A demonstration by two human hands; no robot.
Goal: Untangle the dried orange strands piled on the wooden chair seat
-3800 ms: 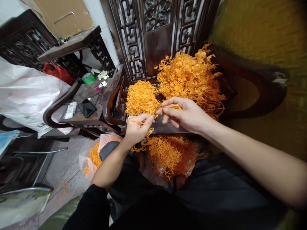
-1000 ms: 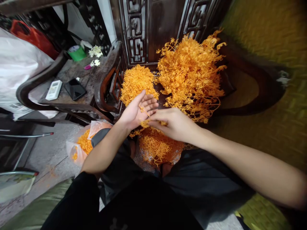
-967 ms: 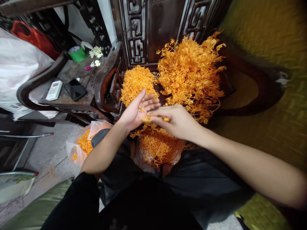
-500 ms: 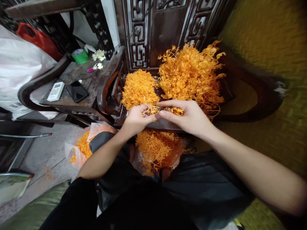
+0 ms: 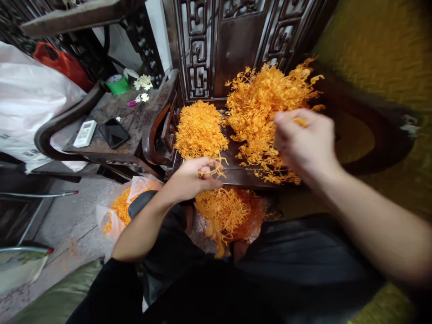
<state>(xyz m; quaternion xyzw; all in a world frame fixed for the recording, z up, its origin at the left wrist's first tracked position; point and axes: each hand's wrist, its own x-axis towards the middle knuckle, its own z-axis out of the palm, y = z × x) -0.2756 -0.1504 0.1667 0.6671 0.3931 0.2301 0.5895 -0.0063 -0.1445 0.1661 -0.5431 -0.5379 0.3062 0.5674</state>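
My left hand (image 5: 192,177) is closed on a small orange plastic sprig (image 5: 216,168), just in front of the chair seat's front edge. My right hand (image 5: 305,144) is blurred by motion and raised over the big loose pile of orange branched pieces (image 5: 266,99) at the back of the seat; a bit of orange shows at its fingertips. A denser pile of small orange pieces (image 5: 200,130) lies to the left on the seat. Between my knees sits a bag of orange stems (image 5: 226,213).
A dark carved wooden chair (image 5: 158,135) holds the piles. To the left, a side table (image 5: 111,112) carries a phone (image 5: 114,133), a white remote (image 5: 85,133), green tape (image 5: 118,84) and small white flowers. A bag of orange pieces (image 5: 118,211) lies on the floor; a white sack (image 5: 30,103) is at far left.
My hands were together pulling a sprig apart. My right hand has swung up and right toward the big pile, while my left hand stays low holding the sprig.
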